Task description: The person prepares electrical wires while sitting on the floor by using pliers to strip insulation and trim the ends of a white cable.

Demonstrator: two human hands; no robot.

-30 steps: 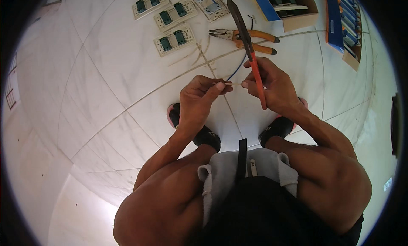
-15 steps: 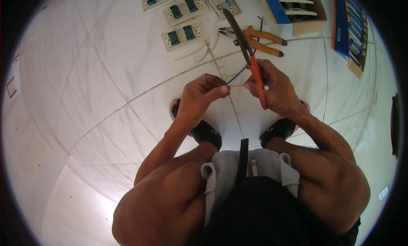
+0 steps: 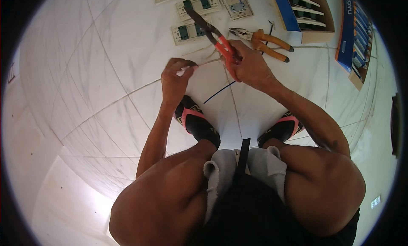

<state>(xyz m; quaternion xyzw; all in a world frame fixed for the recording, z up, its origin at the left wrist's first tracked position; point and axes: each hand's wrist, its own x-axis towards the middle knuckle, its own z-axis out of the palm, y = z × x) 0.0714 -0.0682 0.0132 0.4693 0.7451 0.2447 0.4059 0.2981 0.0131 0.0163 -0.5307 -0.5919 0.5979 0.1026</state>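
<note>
My right hand (image 3: pixel 251 68) is closed around a hand tool (image 3: pixel 227 54) with red handles and long dark metal jaws, which look like snips. Its jaws point up and left over the socket plates. To the left, my left hand (image 3: pixel 176 76) is held in a pinch above the floor; a small pale bit shows at its fingertips, too unclear to name. Below and between both hands runs a thin blue wire (image 3: pixel 219 92), its upper end close to the right hand. Whether the wire touches that hand cannot be told. Orange-handled pliers (image 3: pixel 261 39) lie just beyond the right hand.
White-backed socket plates (image 3: pixel 211 2) with green inserts lie at the far middle, beside a plate with blue parts (image 3: pixel 234 5). Far right stand a box of plates (image 3: pixel 312 36) and a blue box of packets (image 3: pixel 346 37). My feet (image 3: pixel 197 122) frame the near floor (image 3: pixel 238 118).
My hands have moved apart from the wire between them. The left went left and up; the right moved up and left with the red-handled snips. The blue wire now sits lower.
</note>
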